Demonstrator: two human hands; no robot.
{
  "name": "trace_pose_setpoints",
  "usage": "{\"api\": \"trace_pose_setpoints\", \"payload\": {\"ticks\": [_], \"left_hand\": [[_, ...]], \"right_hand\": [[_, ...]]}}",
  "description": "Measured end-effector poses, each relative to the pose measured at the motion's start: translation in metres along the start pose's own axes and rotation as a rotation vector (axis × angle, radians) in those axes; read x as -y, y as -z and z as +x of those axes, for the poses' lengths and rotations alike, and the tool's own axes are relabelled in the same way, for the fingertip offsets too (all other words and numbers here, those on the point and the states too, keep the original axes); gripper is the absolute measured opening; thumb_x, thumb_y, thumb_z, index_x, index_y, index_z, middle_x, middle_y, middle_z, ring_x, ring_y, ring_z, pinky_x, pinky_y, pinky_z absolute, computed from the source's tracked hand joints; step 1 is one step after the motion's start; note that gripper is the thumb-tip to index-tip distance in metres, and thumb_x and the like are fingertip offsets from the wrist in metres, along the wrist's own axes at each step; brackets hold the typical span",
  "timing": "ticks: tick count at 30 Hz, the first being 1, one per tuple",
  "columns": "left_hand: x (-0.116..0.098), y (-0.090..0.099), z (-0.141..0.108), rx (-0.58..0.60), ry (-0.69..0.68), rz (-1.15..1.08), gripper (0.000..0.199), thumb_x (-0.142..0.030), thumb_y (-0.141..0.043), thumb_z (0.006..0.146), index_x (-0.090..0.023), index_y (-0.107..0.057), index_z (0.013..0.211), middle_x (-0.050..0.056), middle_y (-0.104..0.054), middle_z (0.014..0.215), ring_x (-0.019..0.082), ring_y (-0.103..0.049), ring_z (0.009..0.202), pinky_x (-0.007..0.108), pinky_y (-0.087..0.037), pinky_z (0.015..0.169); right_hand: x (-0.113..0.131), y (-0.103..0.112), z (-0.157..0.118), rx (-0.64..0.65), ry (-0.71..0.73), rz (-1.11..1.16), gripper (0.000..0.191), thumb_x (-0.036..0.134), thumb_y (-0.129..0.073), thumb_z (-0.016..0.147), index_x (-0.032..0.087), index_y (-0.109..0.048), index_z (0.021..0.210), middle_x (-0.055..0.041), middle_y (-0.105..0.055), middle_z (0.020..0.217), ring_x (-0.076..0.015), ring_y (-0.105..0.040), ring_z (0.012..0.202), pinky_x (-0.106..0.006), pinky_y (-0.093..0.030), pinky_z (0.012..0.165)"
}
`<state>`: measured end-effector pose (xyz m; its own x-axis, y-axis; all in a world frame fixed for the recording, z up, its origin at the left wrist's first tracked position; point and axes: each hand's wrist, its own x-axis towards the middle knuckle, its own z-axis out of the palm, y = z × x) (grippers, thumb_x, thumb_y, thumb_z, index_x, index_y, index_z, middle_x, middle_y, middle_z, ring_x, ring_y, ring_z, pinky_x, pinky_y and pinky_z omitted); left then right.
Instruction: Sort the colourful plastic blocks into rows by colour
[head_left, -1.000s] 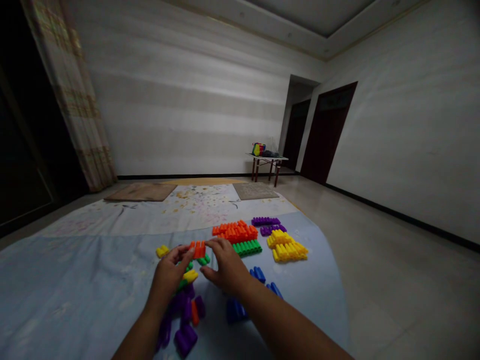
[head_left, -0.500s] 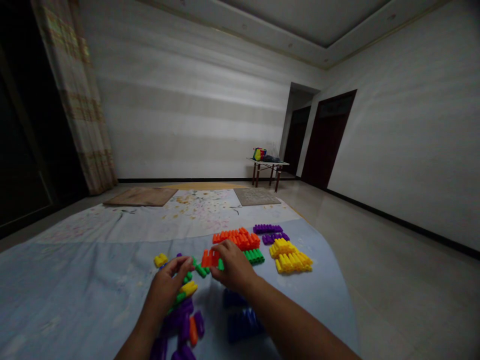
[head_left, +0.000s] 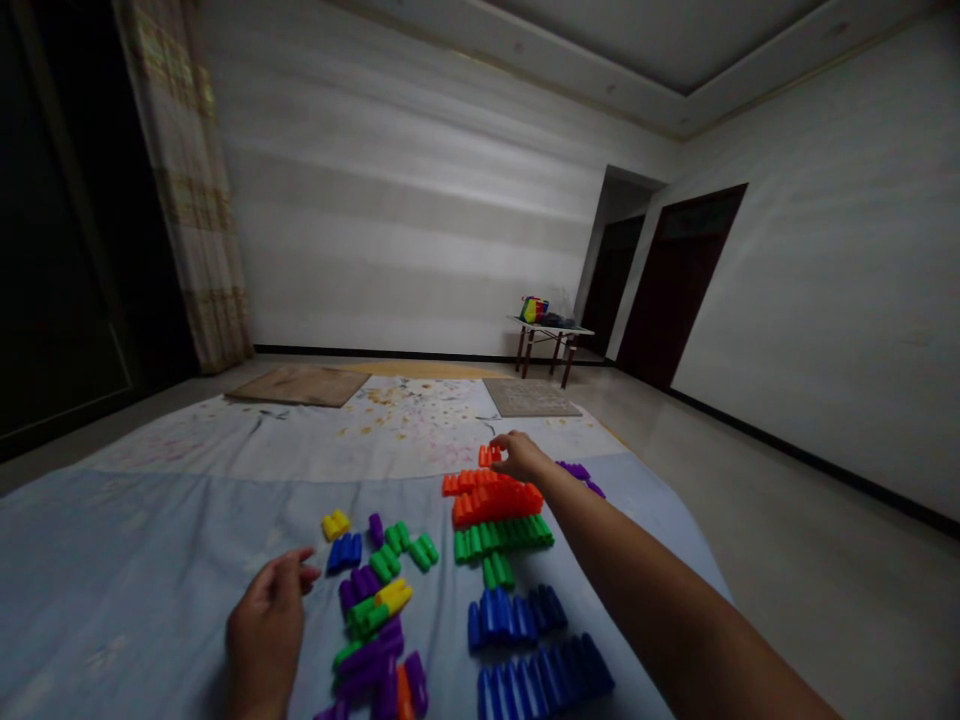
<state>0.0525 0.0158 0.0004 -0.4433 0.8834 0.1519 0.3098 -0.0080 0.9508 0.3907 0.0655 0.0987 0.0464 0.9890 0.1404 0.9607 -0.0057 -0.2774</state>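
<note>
My right hand [head_left: 521,458] reaches to the far side of the sorted rows, its fingertips pinching a small orange plastic block [head_left: 489,456]. Below it lie stacked orange blocks [head_left: 496,500], then a row of green blocks [head_left: 504,537] and a short green piece [head_left: 498,572]. Nearer to me are two rows of blue blocks [head_left: 546,678]. My left hand [head_left: 268,618] hovers at the left, fingers loosely curled and apart, holding nothing. Closest to it are a joined blue piece [head_left: 344,553] and a yellow piece [head_left: 335,525]. My right forearm partly covers the purple blocks [head_left: 574,470].
A mixed pile of purple blocks [head_left: 371,665], green, yellow and orange ones lies in front. The bed-like surface has a floral cloth [head_left: 187,540]. Two flat boards, a brown one [head_left: 300,386] and a grey one [head_left: 531,398], lie at its far edge. A small table [head_left: 551,328] stands beyond.
My right hand has moved away and to the right, from beside the green pieces to beyond the orange stack, with an orange block. My left hand has drawn back from the mixed pile.
</note>
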Motion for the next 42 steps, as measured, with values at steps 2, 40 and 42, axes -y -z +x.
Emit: {"api": "trace_pose_setpoints", "payload": {"ticks": [2, 40, 42], "left_hand": [[0.0, -0.001, 0.0, -0.003, -0.001, 0.001, 0.035, -0.047, -0.04, 0.074, -0.021, -0.061, 0.084, 0.001, -0.063, 0.066, 0.019, -0.058, 0.067, 0.028, -0.044, 0.06], [-0.004, -0.004, -0.013, 0.007, -0.056, -0.131, 0.033, -0.043, -0.04, 0.078, -0.018, -0.061, 0.08, -0.001, -0.057, 0.058, 0.016, -0.055, 0.061, 0.026, -0.045, 0.062], [-0.004, -0.005, -0.012, 0.005, -0.056, -0.124, 0.032, -0.042, -0.04, 0.077, -0.018, -0.061, 0.08, -0.001, -0.057, 0.058, 0.015, -0.055, 0.06, 0.025, -0.044, 0.061]], "right_hand": [[-0.002, -0.004, 0.01, 0.045, -0.029, -0.03, 0.044, 0.027, -0.067, 0.067, 0.023, -0.062, 0.11, -0.0081, -0.059, 0.106, -0.0227, -0.054, 0.1, -0.033, -0.041, 0.084], [0.154, -0.09, -0.023, 0.122, 0.263, 0.119, 0.033, 0.026, -0.055, 0.076, 0.021, -0.061, 0.108, -0.0066, -0.069, 0.094, -0.0217, -0.06, 0.092, -0.032, -0.043, 0.079], [0.148, -0.079, -0.027, 0.094, 0.27, 0.139, 0.038, 0.023, -0.053, 0.078, 0.021, -0.056, 0.115, -0.0043, -0.069, 0.096, -0.0187, -0.059, 0.093, -0.03, -0.041, 0.081]]}}
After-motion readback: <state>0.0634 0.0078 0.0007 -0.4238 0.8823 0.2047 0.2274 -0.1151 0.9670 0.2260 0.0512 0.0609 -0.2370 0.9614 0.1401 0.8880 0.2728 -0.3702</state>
